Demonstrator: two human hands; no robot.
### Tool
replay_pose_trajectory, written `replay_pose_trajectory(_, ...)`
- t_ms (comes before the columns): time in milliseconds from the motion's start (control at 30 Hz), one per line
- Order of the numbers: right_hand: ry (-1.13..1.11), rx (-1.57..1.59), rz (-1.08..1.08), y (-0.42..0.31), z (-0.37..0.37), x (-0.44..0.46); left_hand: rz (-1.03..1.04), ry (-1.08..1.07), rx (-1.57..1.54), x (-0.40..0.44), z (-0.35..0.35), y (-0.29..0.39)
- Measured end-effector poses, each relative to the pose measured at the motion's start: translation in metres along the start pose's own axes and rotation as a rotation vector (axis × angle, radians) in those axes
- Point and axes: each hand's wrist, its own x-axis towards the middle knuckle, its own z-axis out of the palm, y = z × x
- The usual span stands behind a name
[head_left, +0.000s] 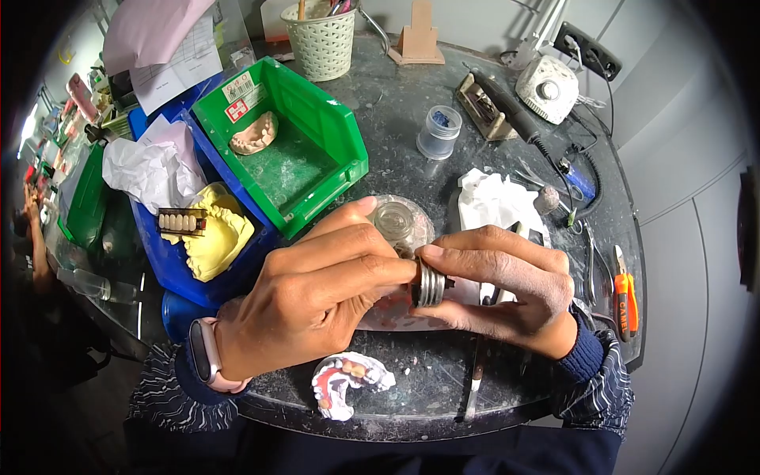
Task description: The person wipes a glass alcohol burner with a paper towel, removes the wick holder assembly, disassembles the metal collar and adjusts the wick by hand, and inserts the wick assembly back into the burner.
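Between both hands, above the middle of the dark worktop, is a small ribbed metal cylinder (430,286). My right hand (507,285) pinches it with thumb and fingers. The fingertips of my left hand (321,281) press at its left end; whether they hold anything else is hidden. Just behind the hands stands a round glass jar (393,224). A dental cast with pink and tooth-coloured parts (348,383) lies near the front edge, below my left hand. White crumpled tissue (495,199) lies behind my right hand.
Left: a green bin (317,186) with a beige cast, a blue bin (170,261) with a yellow cast and a tooth card. Behind: a clear cup (439,133), a woven basket (321,43). Right: orange pliers (626,305), a cabled handpiece (507,109). A person's arm shows far left.
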Motion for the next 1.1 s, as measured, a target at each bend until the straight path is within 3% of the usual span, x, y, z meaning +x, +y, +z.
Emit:
replay_pose_trajectory(433,0.114,0.014,-0.033,0.0036,0.0013,0.0038,-0.061,0.081,-0.07,-0.0001,-0.0036,-0.0037)
replay_pose_trajectory(533,0.179,0.241,0.059,0.0054,0.0073,-0.0013,-0.061,0.103,-0.083,-0.0006,-0.0033,-0.004)
replay_pose_trajectory(767,0.15,0.003,-0.075,0.0042,0.001,0.0032,-0.102,0.126,-0.166,-0.005,-0.0011,-0.007)
replay_pose_trajectory(1100,0.174,0.028,-0.011,0.0026,0.0014,0.0009,-0.061,0.092,-0.156,-0.0036,-0.0012,-0.0026)
